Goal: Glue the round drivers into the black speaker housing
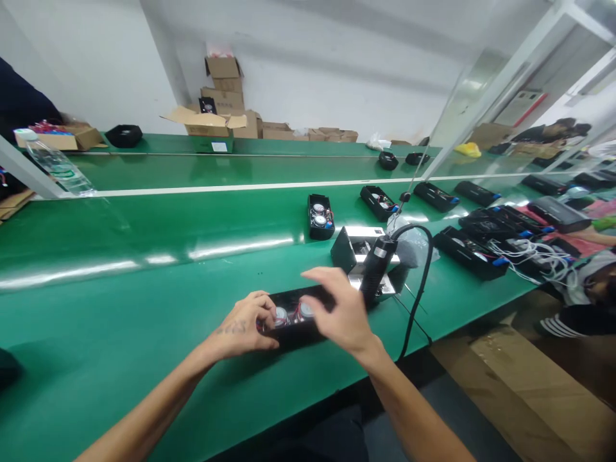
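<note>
Under the left hand (248, 324), whose fingers and thumb clamp one end, and the right hand (339, 311), its digits spread apart over the other, lies the open black housing (301, 335), whose red wires (297, 312) might tear loose if a fingertip snags them.

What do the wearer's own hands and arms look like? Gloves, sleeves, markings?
Both hands ungloved; forearms bare as far as the view shows, no sleeves, watch or wristband visible. Left hand: dark markings across the back, like handwriting, too smudged to read. Right hand: motion-blurred, no markings I can make out. No cables on either arm.
</note>
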### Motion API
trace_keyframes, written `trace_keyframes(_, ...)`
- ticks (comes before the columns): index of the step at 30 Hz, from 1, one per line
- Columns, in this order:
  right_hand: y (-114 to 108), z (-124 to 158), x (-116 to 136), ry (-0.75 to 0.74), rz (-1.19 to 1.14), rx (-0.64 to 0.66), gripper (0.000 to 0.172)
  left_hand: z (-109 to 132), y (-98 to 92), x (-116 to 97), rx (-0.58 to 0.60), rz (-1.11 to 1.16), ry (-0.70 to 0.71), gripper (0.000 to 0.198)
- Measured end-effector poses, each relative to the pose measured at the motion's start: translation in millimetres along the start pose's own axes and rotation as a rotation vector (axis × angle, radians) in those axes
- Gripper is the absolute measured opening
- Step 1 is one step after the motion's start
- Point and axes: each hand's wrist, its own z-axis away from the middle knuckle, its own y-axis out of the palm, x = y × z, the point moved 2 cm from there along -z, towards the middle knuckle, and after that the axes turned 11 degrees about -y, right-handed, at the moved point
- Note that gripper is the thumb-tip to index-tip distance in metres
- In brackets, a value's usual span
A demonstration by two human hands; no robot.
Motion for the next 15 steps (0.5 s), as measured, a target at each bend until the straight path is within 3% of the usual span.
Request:
trace_keyframes(2,-30.9,17.5,-14.6,0.062,0.183,-0.476,0.035,12.6,15.7,2.4,-0.095,-0.098,0.081,0.016)
trace_keyframes(3,-42.4,25.2,-24.1,0.123,0.275,-0.602,0.039,18.5,23.0,3.7,-0.159,-0.16,0.142,0.015)
trace_keyframes(4,-50.3,30.9,-34.4,0.195,0.333,-0.642,0.044,23.6,29.4,5.2,-0.226,-0.221,0.21,0.015)
trace_keyframes(6,-55.6,37.4,-55.0,0.356,0.304,-0.521,0.049,30.7,38.5,8.5,-0.336,-0.306,0.329,0.018)
trace_keyframes(8,-50.1,41.7,-69.5,0.466,0.135,-0.39,0.044,33.0,42.1,12.2,-0.381,-0.324,0.381,0.021)
trace_keyframes(12,-32.0,52.6,-77.6,0.495,-0.18,-0.495,0.042,30.7,39.9,17.3,-0.394,-0.387,0.45,0.022)
trace_keyframes(15,-30.7,57.6,-77.0,0.471,-0.33,-0.518,0.036,28.6,38.8,21.7,-0.418,-0.457,0.514,0.02)
